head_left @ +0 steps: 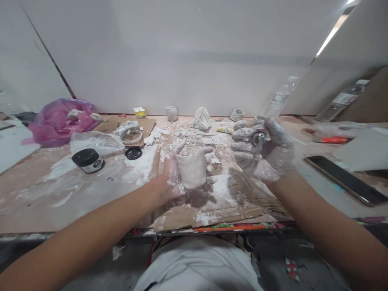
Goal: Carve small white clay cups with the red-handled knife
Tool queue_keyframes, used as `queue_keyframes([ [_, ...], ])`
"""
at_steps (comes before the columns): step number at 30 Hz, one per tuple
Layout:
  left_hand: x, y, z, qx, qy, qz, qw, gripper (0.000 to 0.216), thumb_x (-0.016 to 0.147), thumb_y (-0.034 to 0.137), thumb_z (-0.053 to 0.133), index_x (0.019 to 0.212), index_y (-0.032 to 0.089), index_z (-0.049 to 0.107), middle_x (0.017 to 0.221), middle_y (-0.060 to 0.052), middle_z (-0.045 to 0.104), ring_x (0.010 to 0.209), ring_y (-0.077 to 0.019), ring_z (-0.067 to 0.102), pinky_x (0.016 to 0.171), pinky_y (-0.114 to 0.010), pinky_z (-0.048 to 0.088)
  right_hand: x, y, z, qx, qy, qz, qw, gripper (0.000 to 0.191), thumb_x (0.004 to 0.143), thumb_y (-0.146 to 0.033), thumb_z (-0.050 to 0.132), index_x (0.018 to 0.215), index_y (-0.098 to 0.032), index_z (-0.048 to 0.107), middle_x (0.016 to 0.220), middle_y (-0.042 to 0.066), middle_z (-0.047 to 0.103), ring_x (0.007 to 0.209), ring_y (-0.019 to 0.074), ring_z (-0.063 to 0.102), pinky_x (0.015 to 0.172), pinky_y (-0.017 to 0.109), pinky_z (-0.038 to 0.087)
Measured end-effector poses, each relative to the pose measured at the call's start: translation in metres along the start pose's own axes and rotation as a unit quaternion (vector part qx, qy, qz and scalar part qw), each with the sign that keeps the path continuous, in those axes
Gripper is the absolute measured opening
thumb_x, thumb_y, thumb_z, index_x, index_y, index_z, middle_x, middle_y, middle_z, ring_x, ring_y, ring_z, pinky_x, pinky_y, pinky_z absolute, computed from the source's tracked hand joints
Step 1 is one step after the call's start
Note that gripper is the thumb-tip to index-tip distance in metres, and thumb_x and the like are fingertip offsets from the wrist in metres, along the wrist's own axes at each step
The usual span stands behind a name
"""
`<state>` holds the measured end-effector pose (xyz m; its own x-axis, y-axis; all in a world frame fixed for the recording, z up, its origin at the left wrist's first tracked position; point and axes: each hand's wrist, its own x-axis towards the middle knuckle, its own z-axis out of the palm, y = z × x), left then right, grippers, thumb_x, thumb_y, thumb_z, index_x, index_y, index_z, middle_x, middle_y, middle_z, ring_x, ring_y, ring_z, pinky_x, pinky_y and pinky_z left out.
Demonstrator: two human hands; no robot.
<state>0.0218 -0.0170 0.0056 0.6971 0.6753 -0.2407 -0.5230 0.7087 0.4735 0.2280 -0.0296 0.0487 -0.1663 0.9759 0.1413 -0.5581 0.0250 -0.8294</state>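
My left hand point(174, 171), caked in white clay, holds a small grey-white clay cup point(191, 169) upright over a sheet of brown cardboard point(212, 202) near the table's front edge; its fingers reach round the cup's back. My right hand point(266, 151), equally coated in clay, is raised to the right of the cup with its fingers wrapped round a small metal tool with a round silvery end point(259, 138). The two hands are apart, about a hand's width between them.
A black-lidded jar point(87, 159), a loose black lid point(133, 152) and a pink plastic bag point(59, 121) lie to the left. Small clay pots point(171, 113) stand along the back wall. Plastic bottles point(280, 99), an orange cutter point(332, 140) and a phone point(342, 180) are on the right.
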Motion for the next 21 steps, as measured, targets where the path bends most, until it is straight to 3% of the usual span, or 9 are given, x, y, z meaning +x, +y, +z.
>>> queue_keyframes([
  [3, 0.005, 0.001, -0.006, -0.017, 0.047, 0.028, 0.998, 0.053, 0.094, 0.056, 0.039, 0.104, 0.013, 0.070, 0.065, -0.011, 0.067, 0.059, -0.0294, 0.067, 0.062, -0.044, 0.056, -0.002, 0.000, -0.001, 0.025, -0.034, 0.016, 0.999, 0.029, 0.066, -0.030, 0.080, 0.059, -0.021, 0.054, 0.067, -0.005, 0.061, 0.067, 0.0099, 0.066, 0.052, 0.020, 0.051],
  [6, 0.009, 0.002, -0.008, -0.023, 0.138, 0.058, 0.988, 0.055, 0.095, 0.060, 0.035, 0.085, 0.017, 0.068, 0.062, -0.010, 0.065, 0.053, -0.0284, 0.064, 0.058, -0.045, 0.056, -0.002, 0.003, -0.004, 0.010, -0.129, -0.049, 0.990, 0.020, 0.063, -0.023, 0.081, 0.063, -0.026, 0.062, 0.070, -0.007, 0.067, 0.070, 0.0111, 0.068, 0.068, 0.029, 0.061],
  [9, 0.012, 0.003, -0.012, -0.039, 0.193, 0.105, 0.975, 0.058, 0.095, 0.064, 0.032, 0.068, 0.021, 0.060, 0.055, -0.008, 0.060, 0.048, -0.0268, 0.060, 0.052, -0.042, 0.053, 0.002, 0.005, -0.013, -0.021, -0.193, -0.090, 0.977, 0.012, 0.068, -0.022, 0.077, 0.073, -0.030, 0.068, 0.074, -0.006, 0.071, 0.077, 0.0119, 0.071, 0.075, 0.029, 0.061],
  [12, 0.014, 0.006, -0.018, -0.064, 0.199, 0.138, 0.968, 0.057, 0.097, 0.058, 0.029, 0.062, 0.022, 0.055, 0.050, -0.006, 0.056, 0.044, -0.0245, 0.056, 0.047, -0.038, 0.050, 0.005, 0.003, -0.019, -0.057, -0.265, -0.082, 0.959, 0.012, 0.070, -0.025, 0.075, 0.078, -0.028, 0.067, 0.083, -0.005, 0.073, 0.082, 0.0146, 0.073, 0.078, 0.032, 0.060],
  [15, 0.014, 0.008, -0.020, -0.072, 0.190, 0.148, 0.968, 0.055, 0.099, 0.054, 0.029, 0.059, 0.022, 0.051, 0.050, -0.005, 0.055, 0.043, -0.0221, 0.054, 0.046, -0.035, 0.048, 0.000, 0.001, -0.017, -0.110, -0.327, -0.024, 0.938, 0.023, 0.075, -0.026, 0.074, 0.096, -0.026, 0.064, 0.092, 0.001, 0.074, 0.082, 0.0192, 0.073, 0.079, 0.040, 0.060],
  [19, 0.012, 0.007, -0.007, -0.054, 0.172, 0.133, 0.975, 0.057, 0.102, 0.045, 0.025, 0.062, 0.019, 0.055, 0.053, -0.007, 0.058, 0.046, -0.0214, 0.058, 0.049, -0.032, 0.051, -0.011, 0.008, -0.003, -0.268, -0.397, 0.036, 0.877, 0.034, 0.078, -0.018, 0.074, 0.108, -0.024, 0.059, 0.094, 0.005, 0.074, 0.078, 0.0171, 0.072, 0.069, 0.029, 0.058],
  [21, 0.012, 0.004, 0.000, -0.048, 0.158, 0.114, 0.980, 0.058, 0.103, 0.042, 0.023, 0.068, 0.016, 0.061, 0.059, -0.010, 0.064, 0.053, -0.0236, 0.064, 0.055, -0.034, 0.055, -0.014, 0.015, 0.004, -0.319, -0.392, 0.051, 0.861, 0.035, 0.076, -0.026, 0.080, 0.104, -0.022, 0.060, 0.094, 0.006, 0.073, 0.079, 0.0177, 0.070, 0.068, 0.028, 0.057],
])
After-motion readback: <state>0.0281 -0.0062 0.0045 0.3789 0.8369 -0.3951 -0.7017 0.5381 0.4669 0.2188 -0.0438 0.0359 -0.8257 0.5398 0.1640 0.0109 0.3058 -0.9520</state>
